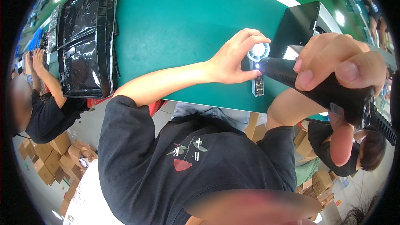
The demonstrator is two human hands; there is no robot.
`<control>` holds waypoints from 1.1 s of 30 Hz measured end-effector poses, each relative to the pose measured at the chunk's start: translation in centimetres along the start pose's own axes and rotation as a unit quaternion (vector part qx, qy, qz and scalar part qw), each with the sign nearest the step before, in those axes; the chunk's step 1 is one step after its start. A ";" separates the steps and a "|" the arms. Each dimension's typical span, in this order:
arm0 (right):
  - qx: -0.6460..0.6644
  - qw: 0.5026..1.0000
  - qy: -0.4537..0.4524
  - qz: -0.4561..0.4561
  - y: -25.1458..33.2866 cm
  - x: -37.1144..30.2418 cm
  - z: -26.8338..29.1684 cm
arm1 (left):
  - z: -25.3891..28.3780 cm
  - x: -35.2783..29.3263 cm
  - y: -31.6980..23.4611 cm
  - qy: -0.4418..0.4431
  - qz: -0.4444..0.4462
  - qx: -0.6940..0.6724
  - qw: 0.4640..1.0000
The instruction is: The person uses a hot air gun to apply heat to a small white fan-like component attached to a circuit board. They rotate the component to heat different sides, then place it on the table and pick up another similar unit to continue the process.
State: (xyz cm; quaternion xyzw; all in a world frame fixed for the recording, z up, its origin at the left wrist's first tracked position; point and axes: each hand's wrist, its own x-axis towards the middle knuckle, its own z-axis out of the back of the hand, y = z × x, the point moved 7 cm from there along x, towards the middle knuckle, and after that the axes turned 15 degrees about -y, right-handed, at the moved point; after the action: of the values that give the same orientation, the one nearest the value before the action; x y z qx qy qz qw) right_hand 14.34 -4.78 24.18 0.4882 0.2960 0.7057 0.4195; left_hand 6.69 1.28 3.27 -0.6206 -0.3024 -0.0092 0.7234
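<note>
My right hand is wrapped round a black electric screwdriver with a ribbed cord at its back end. A bright light glows at its tip, which meets a small narrow part. That part has a pale blue and white round end and a strip with a dark circuit board toward me. My left hand grips it from the left, thumb near the screwdriver tip and fingers curled at the round end. The exact contact at the tip is lost in the glare.
The green work table lies under my hands. A large black tray lined with shiny plastic stands on the left. To the right is a black box. Co-workers sit on both sides, with cardboard boxes on the floor.
</note>
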 end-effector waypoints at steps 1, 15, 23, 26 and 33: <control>0.001 1.000 -0.013 0.005 0.0 -0.1 0.1 | 0.0 0.0 0.0 -0.001 -0.007 0.005 1.000; 0.040 0.997 -0.047 0.036 -0.3 -0.5 0.2 | -0.2 -0.2 0.2 -0.007 -0.010 -0.005 1.000; 0.045 0.997 -0.045 0.053 -0.9 -0.1 0.3 | -0.8 -1.1 1.6 0.022 0.058 -0.046 0.997; 0.041 0.996 -0.060 0.059 -0.8 -0.5 0.4 | -1.0 -1.0 1.8 0.033 0.043 -0.027 0.998; 0.033 0.996 -0.071 0.052 -0.3 -0.6 0.4 | -0.6 -0.4 0.5 -0.003 0.001 0.002 1.000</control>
State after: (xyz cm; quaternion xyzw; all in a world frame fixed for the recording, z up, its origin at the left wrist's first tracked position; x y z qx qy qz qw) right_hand 14.92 -5.14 23.87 0.5650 0.2627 0.6803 0.3859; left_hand 6.78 0.73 2.66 -0.6197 -0.3040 -0.0067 0.7236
